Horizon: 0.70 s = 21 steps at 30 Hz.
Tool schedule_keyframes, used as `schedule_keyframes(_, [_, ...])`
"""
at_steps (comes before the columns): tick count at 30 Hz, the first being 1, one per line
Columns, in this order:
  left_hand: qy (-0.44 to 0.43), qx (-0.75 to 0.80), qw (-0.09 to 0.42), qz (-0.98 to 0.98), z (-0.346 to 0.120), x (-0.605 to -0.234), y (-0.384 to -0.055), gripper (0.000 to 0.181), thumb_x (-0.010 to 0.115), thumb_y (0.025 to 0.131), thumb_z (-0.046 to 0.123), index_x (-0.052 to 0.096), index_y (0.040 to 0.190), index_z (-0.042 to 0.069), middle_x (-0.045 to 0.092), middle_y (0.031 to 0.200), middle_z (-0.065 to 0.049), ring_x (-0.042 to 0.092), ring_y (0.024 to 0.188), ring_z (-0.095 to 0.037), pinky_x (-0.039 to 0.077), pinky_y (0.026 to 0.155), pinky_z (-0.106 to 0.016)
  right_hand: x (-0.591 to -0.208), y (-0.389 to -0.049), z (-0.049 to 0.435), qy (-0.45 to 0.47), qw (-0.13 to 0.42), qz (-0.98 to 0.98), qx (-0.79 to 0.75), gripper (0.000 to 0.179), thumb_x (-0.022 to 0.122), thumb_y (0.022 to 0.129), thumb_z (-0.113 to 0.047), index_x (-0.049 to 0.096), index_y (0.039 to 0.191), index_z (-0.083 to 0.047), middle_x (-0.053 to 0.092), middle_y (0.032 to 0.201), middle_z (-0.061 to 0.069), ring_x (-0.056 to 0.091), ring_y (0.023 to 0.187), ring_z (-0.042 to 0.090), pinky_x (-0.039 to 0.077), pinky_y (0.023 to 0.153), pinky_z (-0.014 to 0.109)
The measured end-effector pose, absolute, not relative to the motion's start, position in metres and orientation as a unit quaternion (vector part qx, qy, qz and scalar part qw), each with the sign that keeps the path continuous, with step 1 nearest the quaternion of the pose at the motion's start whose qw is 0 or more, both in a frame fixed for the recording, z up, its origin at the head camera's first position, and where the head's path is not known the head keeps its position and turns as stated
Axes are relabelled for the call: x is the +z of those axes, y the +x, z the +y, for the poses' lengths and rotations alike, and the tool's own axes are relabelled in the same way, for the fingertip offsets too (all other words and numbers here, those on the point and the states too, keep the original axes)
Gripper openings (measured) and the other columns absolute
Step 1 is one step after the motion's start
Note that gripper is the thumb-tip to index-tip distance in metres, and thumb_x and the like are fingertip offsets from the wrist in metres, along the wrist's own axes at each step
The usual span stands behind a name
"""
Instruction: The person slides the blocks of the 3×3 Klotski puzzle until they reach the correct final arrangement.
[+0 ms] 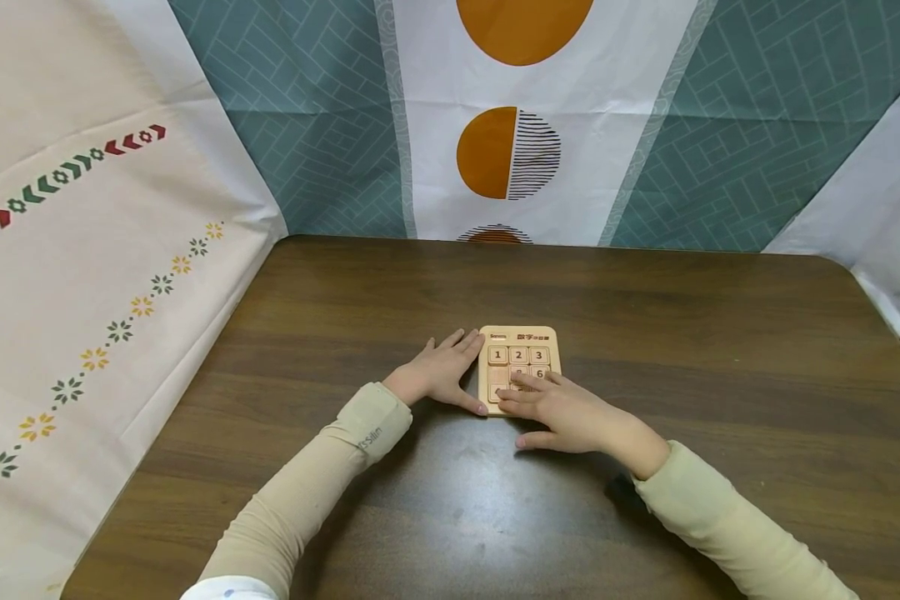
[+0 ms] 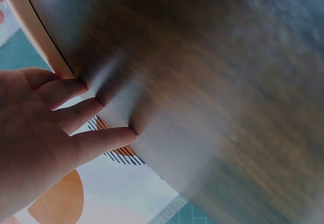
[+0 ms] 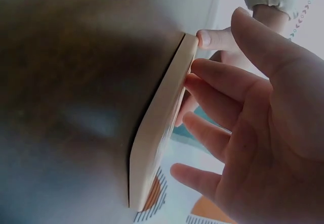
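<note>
A wooden number slide puzzle (image 1: 483,354) lies flat on the table, holding square numbered tiles. Tiles 1, 2 and 3 form its top row, and a bare slot (image 1: 498,374) shows at the left of the second row. My left hand (image 1: 441,371) is spread along the puzzle's left side, fingertips and thumb at its edge. Over the lower tiles reaches my right hand (image 1: 570,414), its fingers extended and fingertips on the tile face, hiding part of the lower rows. From the right wrist, the puzzle's pale side (image 3: 157,118) shows beside the fingertips, with the left thumb (image 3: 205,39) at its corner.
The dark brown wooden table (image 1: 390,292) extends around the puzzle on all sides. Behind its far edge hangs a teal and white cloth (image 1: 330,125) with orange circles. A cream patterned cloth (image 1: 67,292) hangs at the left.
</note>
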<state>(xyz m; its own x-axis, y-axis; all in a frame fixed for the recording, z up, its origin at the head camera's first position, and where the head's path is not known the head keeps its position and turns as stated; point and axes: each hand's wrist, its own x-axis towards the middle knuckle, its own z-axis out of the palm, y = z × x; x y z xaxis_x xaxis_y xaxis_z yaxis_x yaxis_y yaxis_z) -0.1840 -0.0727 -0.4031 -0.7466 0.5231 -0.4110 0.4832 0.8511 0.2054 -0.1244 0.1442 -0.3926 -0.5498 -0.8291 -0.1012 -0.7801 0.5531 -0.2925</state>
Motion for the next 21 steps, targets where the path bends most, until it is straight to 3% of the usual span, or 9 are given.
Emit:
schedule_keyframes(9, [0.269, 0.04, 0.235, 0.933, -0.073, -0.403, -0.184, 0.116, 0.062, 0.068, 0.068, 0.003, 0.147, 0.009, 0.002, 0.152, -0.006, 0.001, 0.138, -0.026, 0.012, 0.104, -0.057, -0.393, -0.132, 0.154, -0.418, 0.067, 0.901, -0.094, 0.058, 0.059, 0.086, -0.041, 0.049, 0.132, -0.007, 0.045, 0.136, 0.009, 0.029, 0.131, 0.032, 0.025, 0.096, 0.06])
schedule_keyframes(21, [0.27, 0.039, 0.234, 0.933, -0.073, -0.403, -0.184, 0.116, 0.062, 0.067, 0.068, 0.002, 0.147, 0.009, 0.002, 0.152, -0.006, 0.001, 0.138, -0.026, 0.013, 0.103, -0.057, -0.393, -0.138, 0.152, -0.393, 0.064, 0.914, -0.081, 0.058, 0.059, 0.085, -0.044, 0.053, 0.129, -0.006, 0.049, 0.133, 0.009, 0.031, 0.13, 0.033, 0.027, 0.095, 0.06])
